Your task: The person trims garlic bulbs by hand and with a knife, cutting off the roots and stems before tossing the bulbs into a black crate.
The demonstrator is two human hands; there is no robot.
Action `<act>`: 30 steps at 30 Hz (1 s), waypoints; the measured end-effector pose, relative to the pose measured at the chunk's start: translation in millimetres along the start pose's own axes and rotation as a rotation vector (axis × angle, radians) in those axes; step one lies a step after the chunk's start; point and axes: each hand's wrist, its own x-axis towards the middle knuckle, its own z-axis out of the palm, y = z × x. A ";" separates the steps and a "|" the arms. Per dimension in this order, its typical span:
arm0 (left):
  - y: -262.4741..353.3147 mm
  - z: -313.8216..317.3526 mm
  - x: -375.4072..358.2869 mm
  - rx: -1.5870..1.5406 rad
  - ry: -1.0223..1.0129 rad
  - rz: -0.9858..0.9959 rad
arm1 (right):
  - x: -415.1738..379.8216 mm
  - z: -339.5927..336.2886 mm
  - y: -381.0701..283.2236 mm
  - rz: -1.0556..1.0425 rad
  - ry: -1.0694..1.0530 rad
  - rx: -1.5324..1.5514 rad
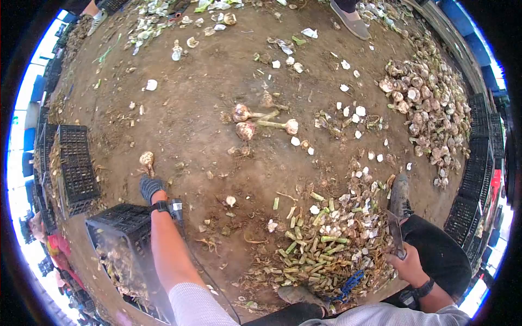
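My left hand (151, 188), in a dark grey glove, is stretched out to the left with its fingers closed around the stem end of a garlic bulb (146, 158). The bulb points away from me, just above the dirt floor. My bare right hand (408, 264) grips a knife (395, 229) beside my right knee, its metal blade pointing up and away from me. Several garlic bulbs with stems (246, 130) lie in the middle of the floor. Between my legs is a heap of cut green stems (321, 244) and dry skins.
A large garlic pile (429, 108) lies to the right, beside black crates (467, 201). A black crate (122, 214) with garlic inside stands by my left arm; another crate (79, 163) is beyond it. A blue cord (349, 285) lies near my foot. Another person's shoe (350, 20) is at the top.
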 end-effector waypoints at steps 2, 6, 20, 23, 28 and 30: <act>15.8 -2.3 -10.3 -0.090 0.096 0.073 | -0.2 0.3 -3.5 0.010 -0.004 -0.007; 105.5 1.4 -24.3 -0.654 0.159 0.531 | -1.0 -1.0 -42.2 0.025 -0.054 0.040; 384.7 -75.8 -129.3 0.261 -0.444 1.045 | -5.1 -31.2 -45.2 0.041 -0.039 0.140; 387.7 -54.1 -121.2 0.240 -0.389 0.944 | -9.1 -32.8 -37.3 0.039 -0.052 0.170; 372.0 -42.7 -136.5 0.195 -0.294 0.891 | -12.9 -33.8 -21.1 -0.034 -0.010 0.200; 354.7 -42.0 -147.0 0.148 -0.284 0.829 | -17.7 -34.9 -21.7 -0.016 -0.030 0.198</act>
